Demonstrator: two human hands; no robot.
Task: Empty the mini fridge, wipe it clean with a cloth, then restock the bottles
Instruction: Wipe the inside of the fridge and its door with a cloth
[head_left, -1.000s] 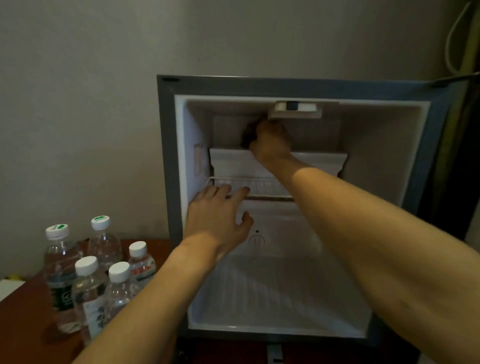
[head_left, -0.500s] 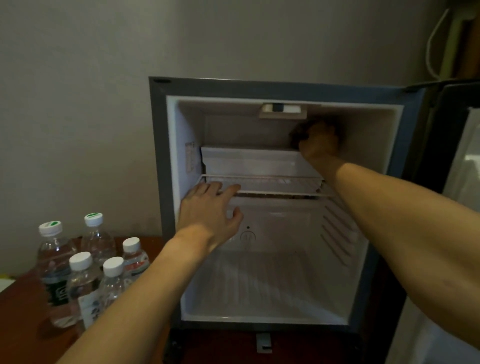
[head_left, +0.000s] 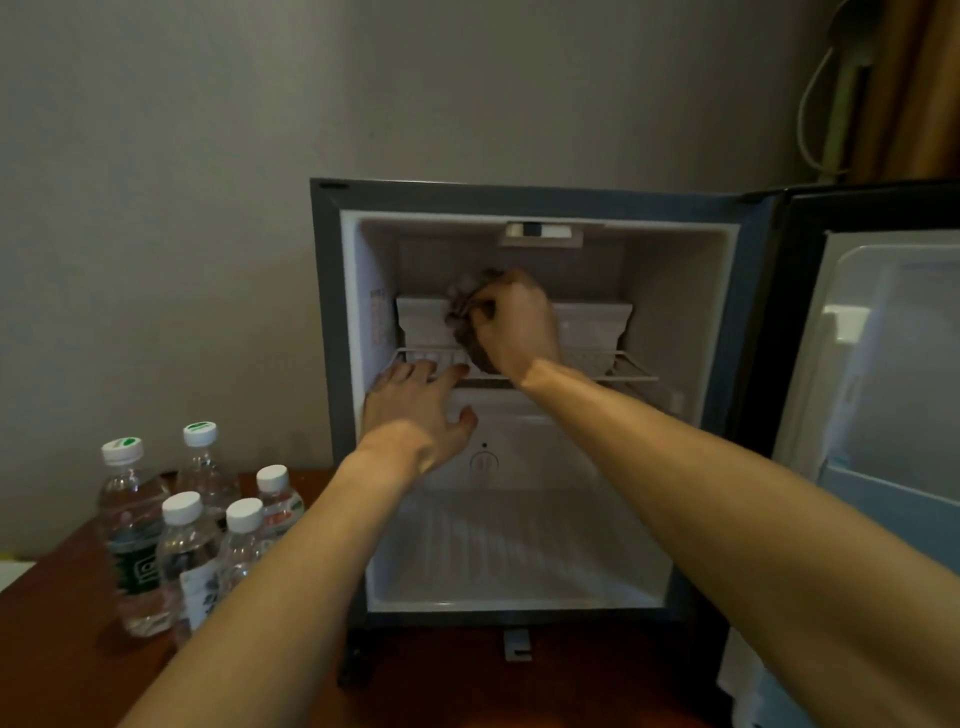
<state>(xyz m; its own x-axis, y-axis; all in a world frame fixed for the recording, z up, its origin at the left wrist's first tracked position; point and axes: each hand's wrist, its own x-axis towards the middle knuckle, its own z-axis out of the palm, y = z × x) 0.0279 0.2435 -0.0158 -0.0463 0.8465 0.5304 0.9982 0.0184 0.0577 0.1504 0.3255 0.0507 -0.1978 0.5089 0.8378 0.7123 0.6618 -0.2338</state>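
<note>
Dim room, soft focus – wide-angle bending at edges

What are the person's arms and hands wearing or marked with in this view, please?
Nothing is worn: the left hand and right hand are bare, without gloves, rings or a watch in sight. Both forearms are bare up to the frame's edge, with no sleeves, bands or markings visible in the dim light.

The fridge (head_left: 332, 364) has a matt grey frame and a smooth, glossy white plastic lining. Its shelf (head_left: 618, 371) is thin white wire. The cloth (head_left: 465, 312) looks soft, crumpled and dark. The bottles (head_left: 184, 551) at the tabletop's (head_left: 62, 649) left edge are clear glossy plastic with white caps; the tabletop is reddish-brown wood.
</note>
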